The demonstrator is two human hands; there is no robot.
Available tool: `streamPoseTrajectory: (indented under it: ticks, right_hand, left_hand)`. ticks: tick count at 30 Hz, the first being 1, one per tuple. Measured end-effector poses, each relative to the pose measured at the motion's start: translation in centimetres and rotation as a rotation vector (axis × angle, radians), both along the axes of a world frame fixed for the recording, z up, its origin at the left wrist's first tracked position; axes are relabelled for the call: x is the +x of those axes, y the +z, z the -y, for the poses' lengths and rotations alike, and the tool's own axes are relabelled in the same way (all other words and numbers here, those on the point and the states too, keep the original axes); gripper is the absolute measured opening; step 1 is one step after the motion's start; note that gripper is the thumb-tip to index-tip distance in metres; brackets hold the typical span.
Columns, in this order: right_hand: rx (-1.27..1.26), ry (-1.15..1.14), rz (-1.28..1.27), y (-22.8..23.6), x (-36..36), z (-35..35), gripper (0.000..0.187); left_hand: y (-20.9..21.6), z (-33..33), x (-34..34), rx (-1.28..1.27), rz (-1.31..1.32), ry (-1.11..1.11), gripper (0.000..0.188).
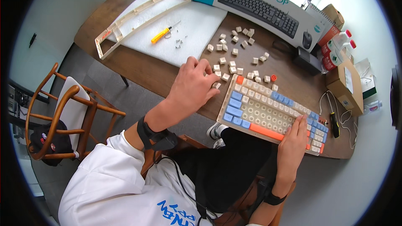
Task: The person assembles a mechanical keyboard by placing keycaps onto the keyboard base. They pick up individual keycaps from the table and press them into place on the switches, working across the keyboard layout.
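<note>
A mechanical keyboard (268, 109) in a cream case lies at an angle along the table's near edge. Blue, cream and orange keycaps fill its borders, while much of its middle shows bare switches. My right hand (293, 140) rests across its right part, fingers stretched out together on top; the palm is over the front edge. To the keyboard's left, my left hand (190, 83) hovers at the loose cream keycaps (222, 60), thumb and forefinger apart around one keycap (216, 85). Whether those fingers touch it is unclear.
A white foam sheet (138, 19) carries an empty keyboard frame (146, 19), a yellow screwdriver (161, 35) and small screws (179, 43). Behind stand a keyboard box (255, 6) and bottles (333, 52). A carton (345, 86), cables and another screwdriver (335, 124) lie right.
</note>
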State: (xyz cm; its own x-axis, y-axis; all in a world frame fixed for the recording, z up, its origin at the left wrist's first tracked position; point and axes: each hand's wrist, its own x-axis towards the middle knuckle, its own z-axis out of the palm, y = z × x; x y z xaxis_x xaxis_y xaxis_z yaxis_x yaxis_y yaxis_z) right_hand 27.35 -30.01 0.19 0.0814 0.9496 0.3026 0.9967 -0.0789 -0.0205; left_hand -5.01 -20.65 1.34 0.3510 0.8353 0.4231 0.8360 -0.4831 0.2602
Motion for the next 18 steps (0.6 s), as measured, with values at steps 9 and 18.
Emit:
streamPoseTrajectory:
  ticks: [9,18]
  right_hand:
    - [0.022,0.008,0.004,-0.6,0.4,0.3,0.049]
    - [0.064,0.006,-0.130,1.7,-1.5,0.6,0.049]
  left_hand:
    - [0.5,-0.2,0.4,0.023,-0.007,-0.004,0.022]
    - [4.0,4.0,2.7,-0.351,0.485,-0.281,0.031]
